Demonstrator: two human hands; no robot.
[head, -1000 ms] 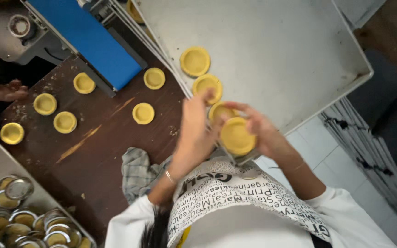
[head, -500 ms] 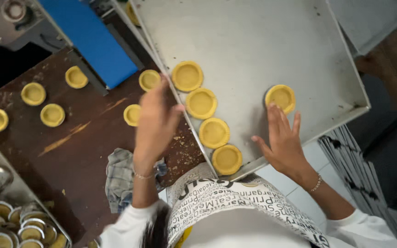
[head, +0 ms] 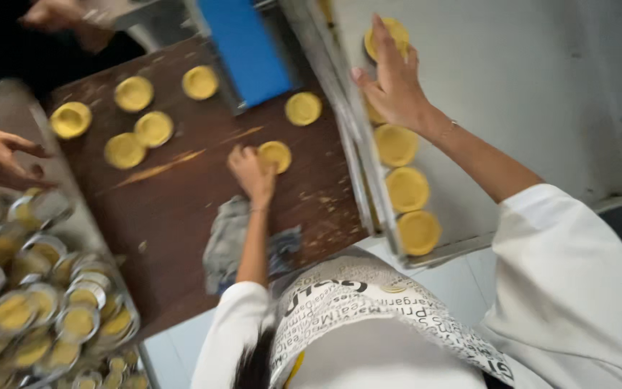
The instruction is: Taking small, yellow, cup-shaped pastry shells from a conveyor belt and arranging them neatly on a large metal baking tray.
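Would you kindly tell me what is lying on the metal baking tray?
On the metal baking tray three yellow tart shells lie in a column. The right hand rests above them, half covering two more; anything else beneath it is hidden.

Table: dark brown wooden top (head: 181, 209), scuffed and dusted with crumbs.
On the wood: seven yellow pastry shells (head: 154, 128), spread apart; a crumpled grey cloth (head: 228, 241) at the near edge.
Right side: metal baking tray (head: 512, 94) holding a row of pastry shells.
Far side: blue board (head: 248, 47).

Dim indoor light, heavy motion blur
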